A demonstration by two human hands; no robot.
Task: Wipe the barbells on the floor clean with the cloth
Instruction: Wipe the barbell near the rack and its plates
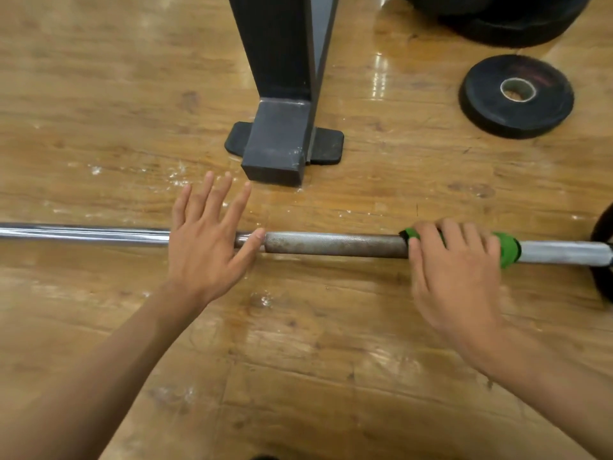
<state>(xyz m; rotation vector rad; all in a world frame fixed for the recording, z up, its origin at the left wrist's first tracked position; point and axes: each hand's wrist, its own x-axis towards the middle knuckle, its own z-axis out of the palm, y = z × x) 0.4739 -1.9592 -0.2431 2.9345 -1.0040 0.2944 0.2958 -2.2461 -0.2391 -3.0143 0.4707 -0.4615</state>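
Note:
A long steel barbell (335, 244) lies left to right across the wooden floor, with a dull knurled section in the middle and a shiny section at the left. My left hand (205, 240) lies flat on the bar with straight, spread fingers, its thumb along the bar. My right hand (454, 260) grips a green cloth (507, 249) wrapped round the bar near its right end. The cloth shows at both sides of that hand. A black plate (605, 260) sits on the bar at the right edge.
A dark metal rack post with a rubber foot (282, 141) stands just beyond the bar. A small black weight plate (515, 96) lies flat at the upper right, with larger black plates (497, 18) stacked behind it. White dust marks speckle the floor.

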